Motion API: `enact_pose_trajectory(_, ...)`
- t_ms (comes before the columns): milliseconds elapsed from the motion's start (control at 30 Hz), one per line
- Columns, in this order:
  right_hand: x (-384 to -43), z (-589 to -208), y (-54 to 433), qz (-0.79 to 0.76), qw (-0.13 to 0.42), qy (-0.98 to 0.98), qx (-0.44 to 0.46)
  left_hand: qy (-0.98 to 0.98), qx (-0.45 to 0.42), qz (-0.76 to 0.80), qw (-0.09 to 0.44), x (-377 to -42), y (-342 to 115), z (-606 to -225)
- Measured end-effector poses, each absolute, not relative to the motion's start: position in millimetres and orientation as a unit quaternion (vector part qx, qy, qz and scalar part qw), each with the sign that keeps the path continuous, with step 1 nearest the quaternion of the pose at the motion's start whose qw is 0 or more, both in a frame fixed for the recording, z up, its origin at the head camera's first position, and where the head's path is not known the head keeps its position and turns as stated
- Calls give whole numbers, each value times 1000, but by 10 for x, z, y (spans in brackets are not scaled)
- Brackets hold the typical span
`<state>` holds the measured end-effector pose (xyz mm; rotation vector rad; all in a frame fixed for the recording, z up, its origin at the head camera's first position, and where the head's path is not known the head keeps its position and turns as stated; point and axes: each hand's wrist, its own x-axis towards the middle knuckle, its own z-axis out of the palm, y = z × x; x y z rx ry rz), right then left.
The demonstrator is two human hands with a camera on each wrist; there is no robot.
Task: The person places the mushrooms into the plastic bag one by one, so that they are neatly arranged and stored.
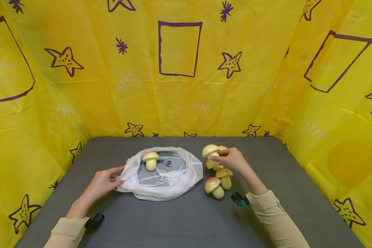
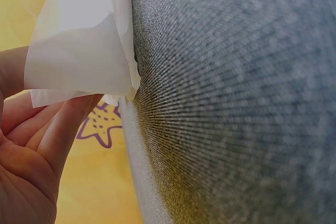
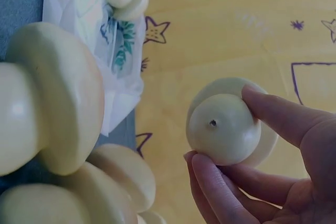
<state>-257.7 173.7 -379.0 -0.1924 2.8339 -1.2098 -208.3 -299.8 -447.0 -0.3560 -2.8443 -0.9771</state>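
A white plastic bag (image 1: pixel 161 193) lies with its mouth spread wide on the table, printed marks showing inside. My left hand (image 1: pixel 101 184) pinches the left edge of its rim between thumb and fingers. One toy mushroom (image 1: pixel 150 162) with a yellow-red cap sits inside the bag's mouth. Right of the bag, my right hand (image 1: pixel 234 161) grips another mushroom (image 3: pixel 223 129) by its stem, fingertips around it. That held mushroom overlaps others behind it in the head view. Closer to me lie a red-capped mushroom (image 1: pixel 215 188) and a yellowish one (image 1: pixel 224 178), side by side.
The dark grey table (image 1: pixel 173 225) is enclosed by yellow cloth walls (image 1: pixel 186 103) with purple drawings. Black straps (image 1: pixel 94 221) are worn at both wrists. In the right wrist view, large mushrooms (image 3: pixel 63 98) stand close to the hand on its left.
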Motion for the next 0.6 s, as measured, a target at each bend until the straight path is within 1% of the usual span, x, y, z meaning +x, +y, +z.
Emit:
enact_pose_trajectory(367, -2601, -3743, 1595, -413, 28, 907, -78, -936, -120, -326, 58, -2089, -3007, -4471)
enact_pose_trajectory(600, -2625, -3719, 1508, -418, 46, 904, -83, -936, -119, -327, 58, -2092, -3007, -4479)
